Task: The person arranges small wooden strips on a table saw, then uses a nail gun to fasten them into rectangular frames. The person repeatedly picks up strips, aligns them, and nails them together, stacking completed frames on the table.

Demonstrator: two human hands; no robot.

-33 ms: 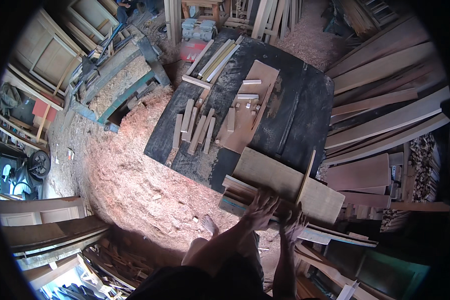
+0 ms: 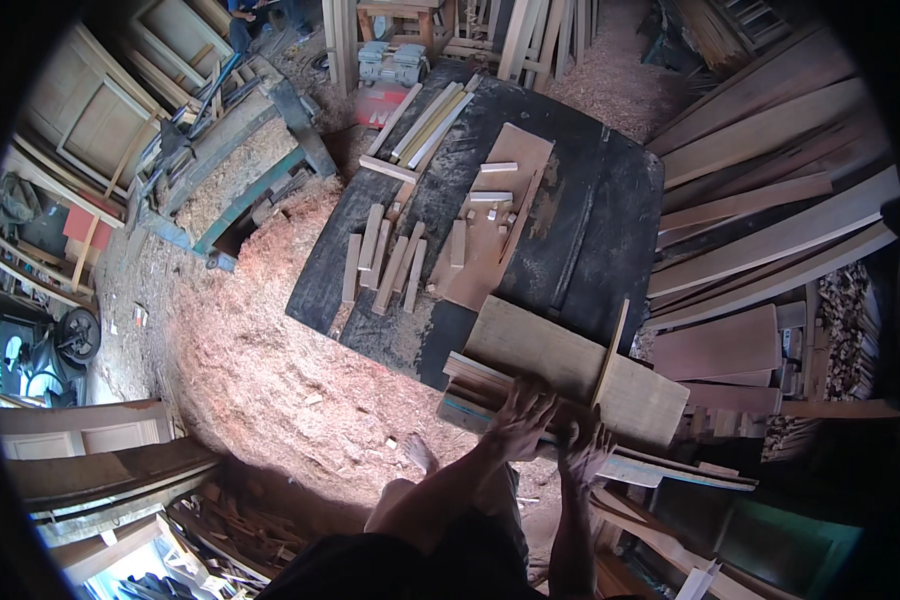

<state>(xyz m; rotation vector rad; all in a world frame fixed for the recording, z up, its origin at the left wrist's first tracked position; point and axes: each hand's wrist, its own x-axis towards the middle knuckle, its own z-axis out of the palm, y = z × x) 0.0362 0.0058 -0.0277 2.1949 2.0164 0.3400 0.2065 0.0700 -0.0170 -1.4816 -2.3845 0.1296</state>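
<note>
My left hand lies over brown wooden strips at the near edge of the black-topped table. Its fingers are stretched forward and a little apart. Close beside it, my right hand rests on the same edge, fingers extended, near a long pale-blue-edged strip that runs off to the right. Just beyond both hands is a flat wooden board, with a thin upright-looking strip across it. The hands cover part of the wood, and what lies beneath the palms is hidden.
Short wooden sticks and a thin brown panel with small blocks lie on the table. Wood shavings cover the floor at left. Long planks are stacked at right. A sawdust-covered bench stands far left; a person is behind.
The view has shifted very slightly, so the table sits a little further left. Both hands keep their place on the wood.
</note>
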